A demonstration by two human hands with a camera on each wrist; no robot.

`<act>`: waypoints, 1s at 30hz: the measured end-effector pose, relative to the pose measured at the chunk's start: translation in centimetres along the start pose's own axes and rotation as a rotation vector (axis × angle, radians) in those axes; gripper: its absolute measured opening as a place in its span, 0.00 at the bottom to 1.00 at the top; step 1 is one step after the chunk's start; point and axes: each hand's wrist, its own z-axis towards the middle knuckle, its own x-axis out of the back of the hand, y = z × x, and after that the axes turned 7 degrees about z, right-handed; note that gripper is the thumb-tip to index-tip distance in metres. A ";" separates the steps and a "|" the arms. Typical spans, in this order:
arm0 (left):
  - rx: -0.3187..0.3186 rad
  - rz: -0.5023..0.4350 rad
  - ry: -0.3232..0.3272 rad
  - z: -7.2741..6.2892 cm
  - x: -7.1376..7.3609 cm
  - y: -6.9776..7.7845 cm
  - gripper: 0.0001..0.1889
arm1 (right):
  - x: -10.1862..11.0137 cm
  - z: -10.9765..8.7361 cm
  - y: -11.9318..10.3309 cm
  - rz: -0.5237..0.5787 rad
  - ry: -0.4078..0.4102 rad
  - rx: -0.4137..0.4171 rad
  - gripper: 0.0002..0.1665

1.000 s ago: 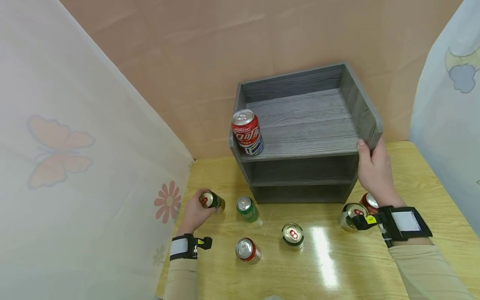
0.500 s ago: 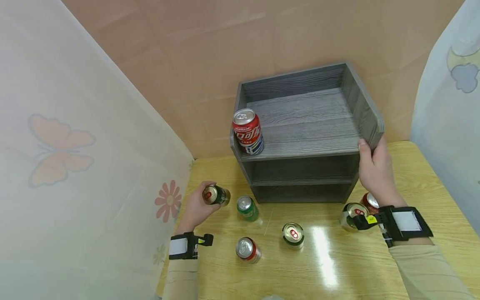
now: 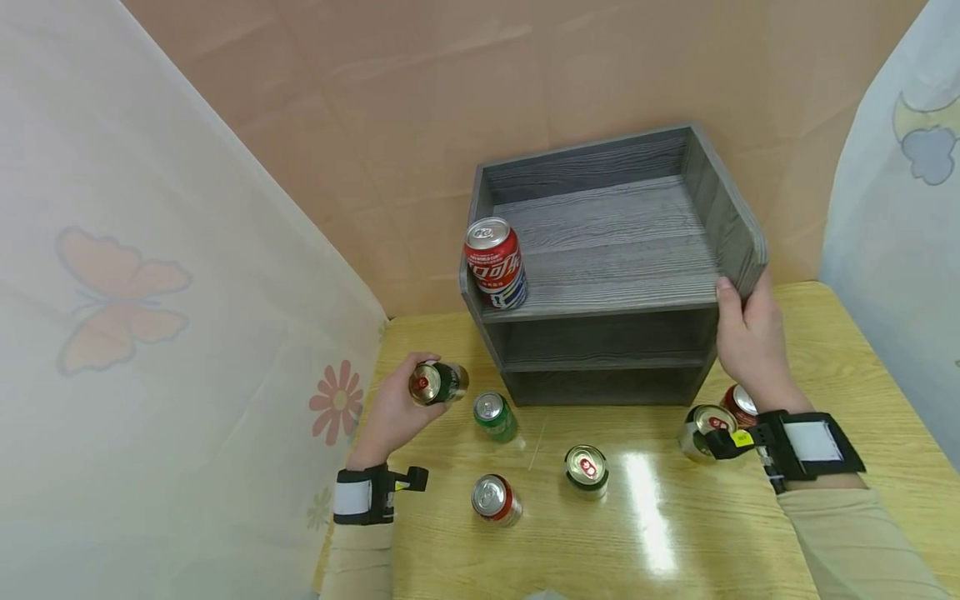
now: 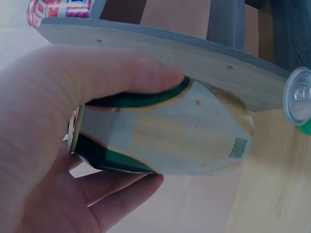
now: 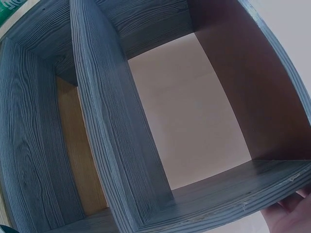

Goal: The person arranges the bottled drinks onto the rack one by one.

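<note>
Currently, a green, white and gold can [image 3: 440, 383] is leaning at a slant in the person's left hand [image 3: 392, 417], over the table [image 3: 427, 558] and to the left of a grey shelf [image 3: 615, 242]. The left hand is gripping it, thumb and fingers pressing on opposite sides, and its gold lid is facing toward the person. From the left wrist, the can's white and gold side is showing, with the shelf's side board appearing behind it.

The right hand [image 3: 750, 342] is holding the front edge of the shelf's right side, its thumb lying at the front and its fingers wrapping the outer face. On the top board, a red can [image 3: 495, 267] is standing upright at the left front corner.

Near the held can, a green can [image 3: 495, 418] is standing on the table, just before the shelf. Closer to the person, a red and silver can [image 3: 495, 501] and a gold-topped can [image 3: 586, 472] are standing apart. By the right wrist, a pale can [image 3: 694, 435] and a dark red can [image 3: 738, 406] are standing side by side, partly hidden. Behind everything, a peach cloth [image 3: 360, 167] is hanging.
</note>
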 end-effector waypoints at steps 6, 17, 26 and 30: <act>-0.046 0.019 0.006 -0.1 0.7 1.5 0.36 | 0.0 0.1 0.1 0.002 0.005 0.007 0.31; -0.098 0.036 -0.047 -0.5 1.7 4.7 0.35 | -0.1 0.0 0.0 0.019 0.003 0.033 0.30; -0.209 -0.015 -0.078 -0.2 1.6 6.2 0.35 | -0.1 0.1 0.0 0.008 0.008 0.034 0.30; -0.231 -0.013 -0.064 -0.1 1.3 7.0 0.34 | 0.0 0.1 0.1 0.009 0.009 0.035 0.30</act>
